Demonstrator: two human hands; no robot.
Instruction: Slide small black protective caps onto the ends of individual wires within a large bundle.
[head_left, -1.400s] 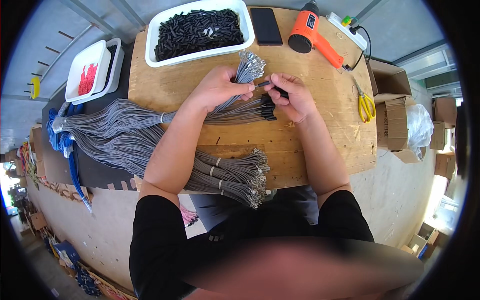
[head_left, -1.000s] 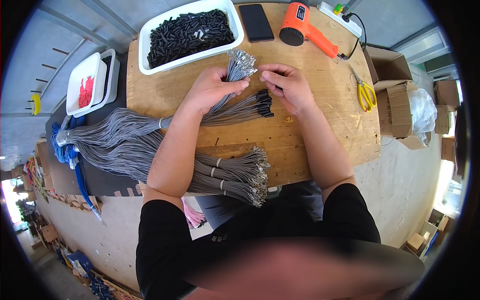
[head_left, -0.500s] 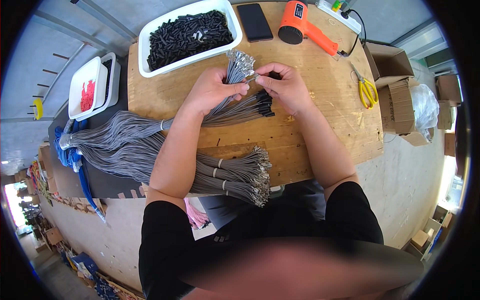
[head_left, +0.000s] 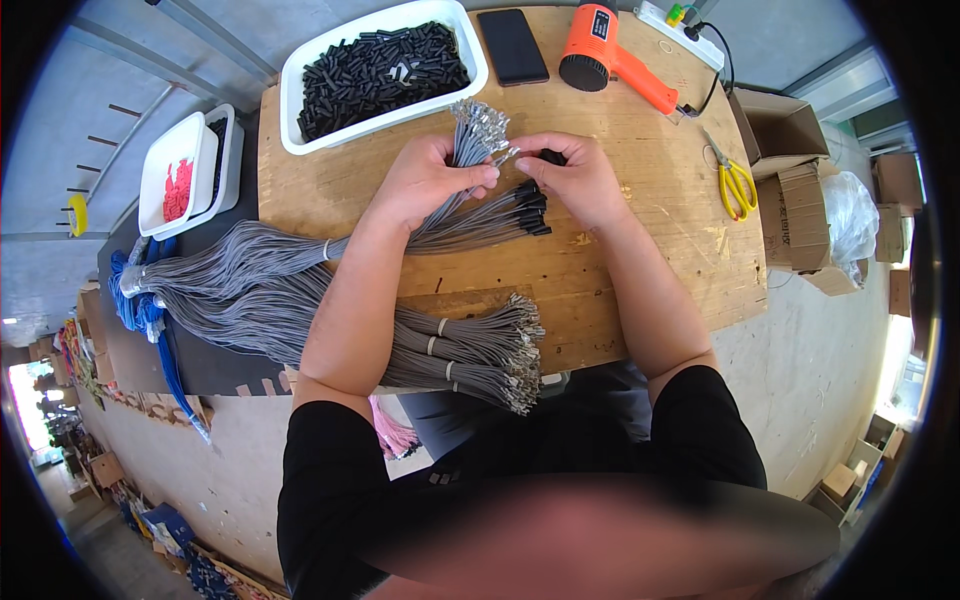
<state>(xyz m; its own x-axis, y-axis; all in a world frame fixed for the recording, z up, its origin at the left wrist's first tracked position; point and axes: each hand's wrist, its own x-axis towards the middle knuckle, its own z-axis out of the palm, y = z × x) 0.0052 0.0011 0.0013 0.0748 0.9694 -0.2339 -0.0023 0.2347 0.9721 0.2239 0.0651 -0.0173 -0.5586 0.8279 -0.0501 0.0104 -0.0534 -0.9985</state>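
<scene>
My left hand (head_left: 432, 180) is closed round a bundle of thin grey wires, their silvery metal terminals (head_left: 482, 127) fanning out above the fingers. Close to its right, my right hand (head_left: 575, 180) is closed, thumb and forefinger at the end of one wire beside the bundle. Something black, like small sleeves (head_left: 552, 157), shows inside its curled fingers. Below the hands lie grey wires with black sleeves on their ends (head_left: 530, 208). More grey wires, tied in bundles with bare terminals (head_left: 520, 350), lie nearer me under my left forearm.
A white tub (head_left: 292, 125) of short black sleeves stands at the back. A phone (head_left: 513, 47), an orange heat gun (head_left: 635, 75), a power strip (head_left: 650, 15) and yellow-handled scissors (head_left: 737, 190) lie along the far and right side. White trays (head_left: 150, 200) with red and black pieces stand left.
The fingertips of my right hand have shifted slightly at the wire end, and the terminals between the hands show more plainly. My left hand keeps its hold on the bundle.
</scene>
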